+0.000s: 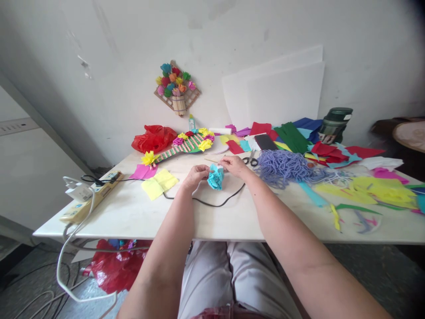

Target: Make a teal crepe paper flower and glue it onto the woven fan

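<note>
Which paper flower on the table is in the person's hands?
The light blue flower, held between the left hand and right hand; the other flowers, yellow, pink and red, sit on the striped board behind.

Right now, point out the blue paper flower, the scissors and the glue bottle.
blue paper flower (215, 178), head view, crumpled petals.
scissors (251, 155), head view, the blades.
glue bottle (191, 123), head view, its body.

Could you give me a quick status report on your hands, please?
Left hand and right hand holding teal paper flower. Black cable lying just below it. Scissors beside right hand.
</note>
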Tool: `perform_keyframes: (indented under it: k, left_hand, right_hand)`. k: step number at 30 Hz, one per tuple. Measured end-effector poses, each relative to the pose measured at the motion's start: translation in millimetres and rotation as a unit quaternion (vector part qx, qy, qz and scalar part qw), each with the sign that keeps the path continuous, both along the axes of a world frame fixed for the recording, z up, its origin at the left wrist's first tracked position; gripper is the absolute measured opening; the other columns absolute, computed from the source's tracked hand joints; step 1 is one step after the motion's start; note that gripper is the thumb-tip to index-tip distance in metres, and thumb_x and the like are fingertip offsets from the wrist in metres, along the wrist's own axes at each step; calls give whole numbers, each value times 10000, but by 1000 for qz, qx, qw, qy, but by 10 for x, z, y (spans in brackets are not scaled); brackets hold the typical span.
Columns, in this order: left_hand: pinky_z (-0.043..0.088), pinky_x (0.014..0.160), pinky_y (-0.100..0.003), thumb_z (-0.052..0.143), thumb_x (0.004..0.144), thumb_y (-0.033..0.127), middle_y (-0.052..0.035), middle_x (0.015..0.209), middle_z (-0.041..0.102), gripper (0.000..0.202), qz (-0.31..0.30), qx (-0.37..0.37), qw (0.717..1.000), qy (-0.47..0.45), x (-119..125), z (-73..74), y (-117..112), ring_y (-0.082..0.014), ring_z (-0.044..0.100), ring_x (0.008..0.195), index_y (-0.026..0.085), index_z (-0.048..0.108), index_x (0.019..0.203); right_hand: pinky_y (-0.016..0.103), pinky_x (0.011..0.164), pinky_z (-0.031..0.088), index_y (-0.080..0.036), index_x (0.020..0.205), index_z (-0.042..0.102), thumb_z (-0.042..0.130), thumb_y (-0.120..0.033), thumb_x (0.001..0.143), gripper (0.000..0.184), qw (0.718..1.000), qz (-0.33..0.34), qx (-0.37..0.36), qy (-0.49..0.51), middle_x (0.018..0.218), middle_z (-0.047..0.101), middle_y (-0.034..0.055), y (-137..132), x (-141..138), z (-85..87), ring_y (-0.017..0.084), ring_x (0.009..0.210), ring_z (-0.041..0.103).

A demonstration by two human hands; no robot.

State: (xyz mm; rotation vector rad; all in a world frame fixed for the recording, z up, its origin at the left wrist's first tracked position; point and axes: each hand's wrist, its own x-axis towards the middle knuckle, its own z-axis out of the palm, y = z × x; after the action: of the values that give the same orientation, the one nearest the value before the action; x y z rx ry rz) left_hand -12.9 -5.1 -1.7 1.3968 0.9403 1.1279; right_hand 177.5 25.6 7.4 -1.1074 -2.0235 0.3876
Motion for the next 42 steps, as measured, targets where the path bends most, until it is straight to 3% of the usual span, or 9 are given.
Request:
perform_keyframes:
  k: [6,12,21,29,37,42]
  left_hand:
    - [385,537,-245,736,525,289,4,535,575,198,-17,-39,999,7,-14,-24,-1,-103,501,497,143,634,612]
    - [409,540,-258,758,495,286,-19,555,609,219,-35,-59,998,-12,-27,-100,37,-121,525,512,130,664,617]
    - [415,551,-252,770,503,266,-15,554,613,211,-49,-63,997,-24,-35,-133,60,-117,535,514,125,670,624]
    - [424,580,-266,765,495,252,-29,571,631,206,-58,-64,996,-29,-26,-115,52,-127,543,531,121,684,632]
    - [431,614,-267,748,478,212,-33,600,649,212,-70,-65,995,-39,-21,-93,28,-128,558,553,105,698,654]
    - [433,636,-273,759,490,222,-51,643,672,238,-75,-68,994,-31,-28,-99,33,-141,576,585,98,718,689]
  right_hand:
    - [224,590,386,-166,726,720,566,-340,822,252,999,16,-28,-6,666,660,9,2,6,-3,126,644,536]
    - [229,606,417,-186,833,737,579,-333,817,217,997,53,-43,21,694,680,5,61,7,-91,131,660,576]
    - [237,644,437,-177,827,739,566,-333,835,233,996,61,-58,-11,754,703,18,67,9,-91,147,713,598]
    - [235,681,461,-152,890,739,563,-307,832,241,991,96,-89,3,766,708,18,72,2,-83,137,721,604]
    - [266,761,490,-142,989,749,576,-312,815,299,982,135,-131,36,925,737,64,62,14,-87,167,837,642]
    - [265,742,495,-141,992,754,591,-292,792,299,979,145,-137,46,910,745,62,65,15,-99,158,793,637]
